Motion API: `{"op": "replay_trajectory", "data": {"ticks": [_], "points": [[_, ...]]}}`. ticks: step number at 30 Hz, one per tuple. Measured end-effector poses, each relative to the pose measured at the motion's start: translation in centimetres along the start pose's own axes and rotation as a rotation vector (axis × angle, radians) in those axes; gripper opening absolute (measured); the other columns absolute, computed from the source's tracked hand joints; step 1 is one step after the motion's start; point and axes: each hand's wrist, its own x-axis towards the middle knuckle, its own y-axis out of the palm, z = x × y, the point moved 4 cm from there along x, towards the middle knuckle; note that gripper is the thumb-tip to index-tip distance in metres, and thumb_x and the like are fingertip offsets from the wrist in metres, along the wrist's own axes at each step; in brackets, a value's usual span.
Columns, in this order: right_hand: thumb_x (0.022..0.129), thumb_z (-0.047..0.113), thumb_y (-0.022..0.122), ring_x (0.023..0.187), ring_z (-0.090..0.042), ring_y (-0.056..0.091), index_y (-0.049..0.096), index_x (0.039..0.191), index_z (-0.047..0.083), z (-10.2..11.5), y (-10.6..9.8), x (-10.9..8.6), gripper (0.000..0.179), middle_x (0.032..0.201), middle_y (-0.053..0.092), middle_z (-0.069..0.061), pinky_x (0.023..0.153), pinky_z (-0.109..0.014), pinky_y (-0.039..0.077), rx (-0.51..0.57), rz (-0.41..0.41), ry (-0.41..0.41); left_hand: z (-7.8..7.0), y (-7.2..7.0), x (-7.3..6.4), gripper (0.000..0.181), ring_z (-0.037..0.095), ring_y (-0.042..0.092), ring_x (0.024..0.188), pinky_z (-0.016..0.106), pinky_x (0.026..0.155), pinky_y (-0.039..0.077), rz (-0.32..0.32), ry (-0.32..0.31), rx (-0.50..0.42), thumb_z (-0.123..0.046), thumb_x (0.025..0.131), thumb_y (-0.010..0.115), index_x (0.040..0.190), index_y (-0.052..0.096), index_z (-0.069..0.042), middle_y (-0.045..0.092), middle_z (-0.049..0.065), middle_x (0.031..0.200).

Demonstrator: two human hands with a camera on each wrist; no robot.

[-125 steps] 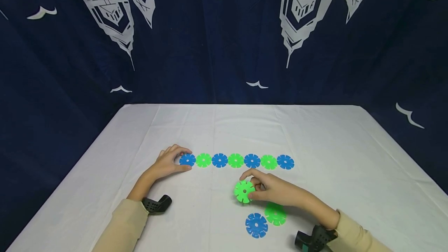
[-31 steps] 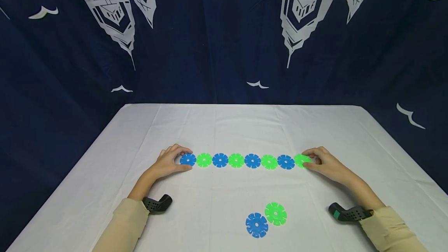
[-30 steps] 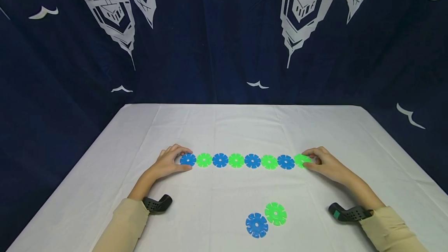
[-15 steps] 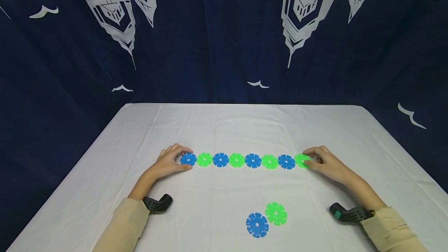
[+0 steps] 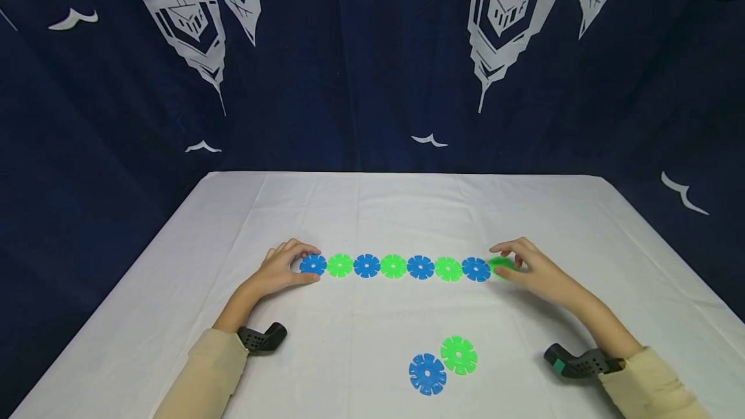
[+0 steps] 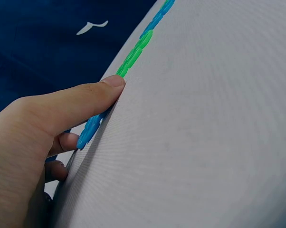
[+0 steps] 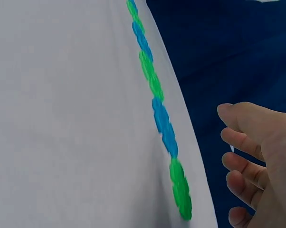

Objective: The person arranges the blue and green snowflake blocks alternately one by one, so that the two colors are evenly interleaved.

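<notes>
A straight row of notched plastic interlocking discs, blue and green by turns, lies flat on the white tablecloth. My left hand [image 5: 280,271] holds the blue disc [image 5: 313,265] at the row's left end between thumb and fingers. In the left wrist view the thumb lies along that blue disc [image 6: 90,130] and hides part of it. Over the right end, my right hand [image 5: 538,271] hovers above the green disc [image 5: 498,262], partly covering it in the head view. The right wrist view shows the fingers loosely bent and apart from this green disc [image 7: 181,189].
Nearer the person, a loose green disc [image 5: 459,355] and a loose blue disc [image 5: 427,374] lie side by side on the white-covered table [image 5: 326,354]. A dark blue curtain [image 5: 349,83] with white prints hangs behind the table's far edge.
The right hand carried a green disc to the row's right end and set it down there. Since half a second ago it has let go and lifted slightly. The left hand stays put.
</notes>
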Motion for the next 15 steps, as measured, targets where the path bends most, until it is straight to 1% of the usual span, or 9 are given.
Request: {"op": "replay_trajectory", "data": {"ticks": [4, 7, 11, 15], "points": [[0.087, 0.026, 0.06, 0.081, -0.011, 0.035, 0.053, 0.12, 0.011, 1.7, 0.5, -0.3, 0.037, 0.107, 0.046, -0.009, 0.057, -0.023, 0.035, 0.026, 0.017, -0.045, 0.0, 0.0, 0.0, 0.048, 0.016, 0.046, 0.096, 0.032, 0.075, 0.025, 0.001, 0.0, 0.0, -0.041, 0.071, 0.073, 0.112, 0.06, -0.021, 0.054, -0.001, 0.101], [0.086, 0.028, 0.062, 0.082, -0.014, 0.037, 0.054, 0.119, 0.012, 3.0, 0.9, -0.6, 0.038, 0.108, 0.046, -0.008, 0.058, -0.023, 0.036, 0.054, 0.041, -0.065, 0.0, 0.0, -0.1, 0.048, 0.016, 0.046, 0.096, 0.032, 0.075, 0.025, 0.002, 0.003, -0.002, -0.041, 0.07, 0.074, 0.112, 0.06, -0.021, 0.054, -0.001, 0.101], [0.085, 0.028, 0.063, 0.084, -0.016, 0.039, 0.054, 0.119, 0.013, 4.7, 1.5, -1.0, 0.038, 0.111, 0.047, -0.006, 0.062, -0.023, 0.036, 0.07, 0.073, -0.103, 0.1, 0.0, -0.1, 0.048, 0.016, 0.046, 0.096, 0.032, 0.075, 0.025, 0.001, 0.009, -0.003, -0.041, 0.071, 0.074, 0.112, 0.06, -0.021, 0.054, -0.001, 0.101], [0.084, 0.027, 0.064, 0.085, -0.017, 0.041, 0.053, 0.118, 0.015, 5.9, 2.3, -1.5, 0.038, 0.114, 0.048, -0.004, 0.064, -0.024, 0.036, 0.063, 0.102, -0.146, 0.0, 0.0, -0.1, 0.048, 0.016, 0.046, 0.096, 0.032, 0.075, 0.025, 0.002, 0.009, -0.003, -0.041, 0.071, 0.073, 0.113, 0.06, -0.021, 0.054, 0.0, 0.102]]}}
